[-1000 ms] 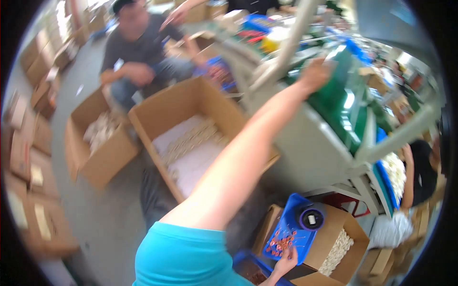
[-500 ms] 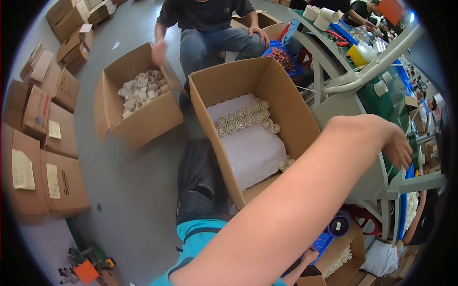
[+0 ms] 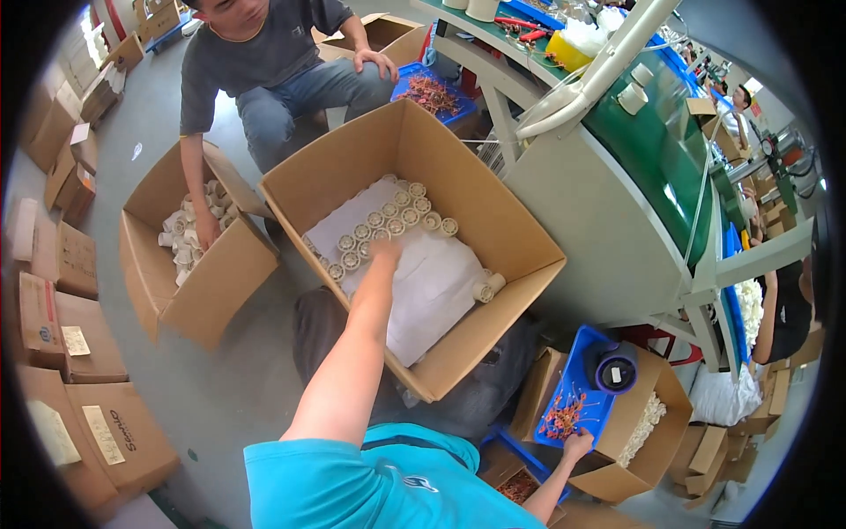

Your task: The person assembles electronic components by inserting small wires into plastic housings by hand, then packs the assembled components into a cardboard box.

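Note:
My left hand (image 3: pixel 384 253) reaches into a large open cardboard box (image 3: pixel 493 207), its closed fingers at a white plastic cylinder (image 3: pixel 381 236) along the front of the rows; motion blur partly hides the grip. Slotted round tops show on the other white cylinders (image 3: pixel 410 214), which stand packed together on white sheeting (image 3: pixel 414 286). Two more cylinders (image 3: pixel 487 286) lie by the box's right wall. Low on the right, my right hand (image 3: pixel 577 443) grips the edge of a blue tray (image 3: pixel 599 407). Small red and orange wired pieces (image 3: pixel 564 414) and a round dark purple object (image 3: pixel 615 375) are in it.
Across from me a seated person (image 3: pixel 264 79) has a hand in another carton (image 3: pixel 207 300) of loose white cylinders. A green-topped conveyor bench (image 3: pixel 634 167) with a grey frame stands right. Stacked cartons (image 3: pixel 70 335) line the left. A box of pale pieces (image 3: pixel 661 388) sits beside the tray.
My left arm has swung from the bench at right into the large box. The view has shifted, showing more of my right hand and tray. The other person's hand has dropped into their carton.

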Demonstrator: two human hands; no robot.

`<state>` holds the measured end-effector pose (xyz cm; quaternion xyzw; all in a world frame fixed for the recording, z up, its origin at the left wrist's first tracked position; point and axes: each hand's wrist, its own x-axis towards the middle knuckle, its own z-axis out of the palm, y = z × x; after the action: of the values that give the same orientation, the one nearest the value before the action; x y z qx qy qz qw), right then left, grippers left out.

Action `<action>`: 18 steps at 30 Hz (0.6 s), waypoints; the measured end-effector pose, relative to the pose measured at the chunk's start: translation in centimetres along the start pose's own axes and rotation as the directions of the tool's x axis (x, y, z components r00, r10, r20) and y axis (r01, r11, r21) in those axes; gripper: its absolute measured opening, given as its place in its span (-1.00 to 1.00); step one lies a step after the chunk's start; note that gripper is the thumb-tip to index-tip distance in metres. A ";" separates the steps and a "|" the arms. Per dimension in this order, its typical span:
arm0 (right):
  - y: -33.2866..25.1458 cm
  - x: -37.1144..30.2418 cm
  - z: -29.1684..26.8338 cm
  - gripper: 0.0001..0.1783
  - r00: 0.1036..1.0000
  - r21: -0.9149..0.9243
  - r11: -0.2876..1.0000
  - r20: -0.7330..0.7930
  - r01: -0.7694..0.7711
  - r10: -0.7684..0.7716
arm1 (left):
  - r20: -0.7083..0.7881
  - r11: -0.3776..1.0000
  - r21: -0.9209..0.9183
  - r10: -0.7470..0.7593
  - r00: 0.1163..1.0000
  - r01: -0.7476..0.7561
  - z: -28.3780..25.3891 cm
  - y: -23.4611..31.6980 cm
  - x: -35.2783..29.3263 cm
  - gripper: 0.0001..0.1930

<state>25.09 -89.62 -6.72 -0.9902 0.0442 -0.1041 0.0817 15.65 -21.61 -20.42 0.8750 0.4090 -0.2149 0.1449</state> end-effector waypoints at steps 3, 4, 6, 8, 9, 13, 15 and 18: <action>-7.0 -1.5 3.3 -0.66 0.966 0.187 0.982 0.253 0.011 -0.059 | 0.276 0.662 0.263 -0.748 0.603 0.702 7.4 -19.5 1.6 -0.36; -4.8 -1.1 2.0 -0.66 0.983 0.114 0.993 0.185 -0.025 0.003 | 0.403 0.801 0.345 -0.598 0.693 0.490 11.3 -13.1 3.5 -0.41; -3.5 -0.9 -0.4 -0.70 0.992 0.066 0.993 0.078 -0.102 0.096 | 0.618 0.905 0.374 -0.406 0.673 0.203 14.8 -7.5 4.1 -0.49; -3.1 -0.9 -0.6 -0.70 0.991 0.049 0.994 0.095 -0.101 0.096 | 0.699 0.922 0.340 -0.381 0.605 0.187 17.3 -10.2 3.4 -0.52; -2.7 -0.8 -0.9 -0.70 0.988 0.007 0.993 0.105 -0.118 0.117 | 0.647 0.911 0.372 -0.392 0.654 0.179 17.8 -9.8 3.2 -0.56; -3.9 -0.7 -2.9 -0.76 0.989 0.184 0.972 0.034 -0.148 0.144 | 0.467 0.851 0.492 -0.437 0.769 0.185 16.6 -9.9 1.9 -0.65; -2.6 0.1 -3.1 -0.81 0.980 0.254 0.962 -0.142 -0.098 0.137 | 0.536 0.946 0.211 -0.322 0.780 0.245 12.2 -7.3 2.0 -0.51; -4.2 1.9 -5.2 -0.81 0.960 0.464 0.877 -0.167 -0.123 0.223 | 0.617 0.999 0.044 -0.037 0.786 0.012 7.9 -5.7 1.1 -0.59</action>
<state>26.09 -86.45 -0.62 -0.9192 0.1165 -0.2102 0.3121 9.84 -20.74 -28.30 0.7540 0.3464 -0.4984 0.2512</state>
